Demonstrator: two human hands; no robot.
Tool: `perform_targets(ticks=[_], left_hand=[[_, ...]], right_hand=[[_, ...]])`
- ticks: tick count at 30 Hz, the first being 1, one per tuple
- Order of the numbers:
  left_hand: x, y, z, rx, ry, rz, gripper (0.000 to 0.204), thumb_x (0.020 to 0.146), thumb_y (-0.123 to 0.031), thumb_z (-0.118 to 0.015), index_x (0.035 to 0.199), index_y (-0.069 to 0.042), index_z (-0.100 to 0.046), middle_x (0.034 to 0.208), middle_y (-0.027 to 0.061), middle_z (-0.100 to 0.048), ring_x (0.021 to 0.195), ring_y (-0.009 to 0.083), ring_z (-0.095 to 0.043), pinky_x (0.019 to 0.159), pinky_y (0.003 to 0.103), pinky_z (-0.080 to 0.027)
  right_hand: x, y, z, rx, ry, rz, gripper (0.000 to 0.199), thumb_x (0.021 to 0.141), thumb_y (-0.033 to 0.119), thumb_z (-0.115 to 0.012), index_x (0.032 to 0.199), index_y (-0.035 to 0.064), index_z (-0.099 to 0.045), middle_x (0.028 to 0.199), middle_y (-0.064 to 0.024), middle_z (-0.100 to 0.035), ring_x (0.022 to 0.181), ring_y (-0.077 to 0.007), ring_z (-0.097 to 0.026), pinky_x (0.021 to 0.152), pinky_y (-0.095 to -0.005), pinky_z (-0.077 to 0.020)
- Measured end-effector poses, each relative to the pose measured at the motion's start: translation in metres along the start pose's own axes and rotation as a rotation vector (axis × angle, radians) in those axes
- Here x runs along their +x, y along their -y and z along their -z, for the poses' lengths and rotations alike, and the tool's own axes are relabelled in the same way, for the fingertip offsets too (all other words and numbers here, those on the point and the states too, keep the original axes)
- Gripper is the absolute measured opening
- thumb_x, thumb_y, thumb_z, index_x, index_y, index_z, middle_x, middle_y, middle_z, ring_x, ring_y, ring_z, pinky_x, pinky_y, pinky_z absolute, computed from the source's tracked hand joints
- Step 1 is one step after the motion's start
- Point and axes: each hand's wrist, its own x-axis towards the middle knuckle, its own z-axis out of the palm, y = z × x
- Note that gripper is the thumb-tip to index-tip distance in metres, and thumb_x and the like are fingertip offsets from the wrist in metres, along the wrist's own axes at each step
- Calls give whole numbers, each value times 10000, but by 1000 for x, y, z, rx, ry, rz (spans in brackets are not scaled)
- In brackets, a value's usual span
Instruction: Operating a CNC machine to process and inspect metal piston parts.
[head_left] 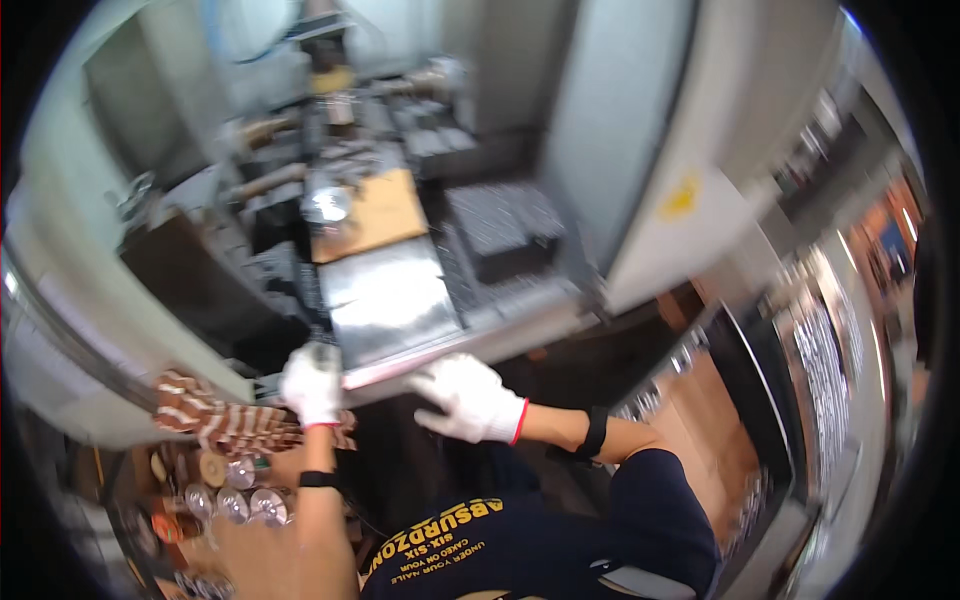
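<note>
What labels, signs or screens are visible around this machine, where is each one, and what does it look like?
Warning label: small yellow sticker on the pale grey machine door, upper right of the gloved hands; blurred, roughly triangular.
Shirt print: yellow and white lettering on the person's dark shirt, bottom centre.
No screens or packages can be made out.

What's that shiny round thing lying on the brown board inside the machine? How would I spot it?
Start at the big grey machine enclosure with its door open. Inside, above the flat steel plate, lies a tan wooden board. At its left edge sits the round metal disc, the only bright, mirror-like circle among dark, blocky machine parts.
</note>
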Motion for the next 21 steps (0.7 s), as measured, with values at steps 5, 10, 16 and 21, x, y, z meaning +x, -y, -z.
perform_targets(ticks=[5,10,16,21], left_hand=[[-10,1,0,-77,41,-112,434,937,-435,-600,1136,-69,-721,1136,168,-706,1065,343,-665,928,420,-502],[-94,-9,-12,334,-266,-462,478,997,-398,-546,1370,-99,-559,1374,183,-558,1255,370,-522,1050,488,-411],[-291,-67,-63,-153,254,-775,475,943,-266,-623,1335,-6,-556,1364,249,-544,1263,407,-521,1083,498,-406],[-427,-163,-83,-255,598,-1040,462,855,-250,-688,1251,-38,-579,1282,202,-575,1219,399,-527,1060,509,-404]], right_hand=[[-219,52,-43,32,34,-481,354,796,288,-703,1075,73,-676,942,-129,-686,924,-327,-662,868,-442,-513],[-386,105,-55,-13,-24,-917,380,833,360,-657,1091,82,-685,954,-142,-678,944,-324,-658,876,-442,-500],[-494,123,-53,-13,-37,-1231,393,865,399,-631,1116,103,-689,995,-153,-689,961,-328,-665,857,-449,-503],[-576,109,-38,6,-193,-1292,360,846,385,-652,1055,97,-708,960,-157,-696,922,-340,-673,828,-462,-516]])
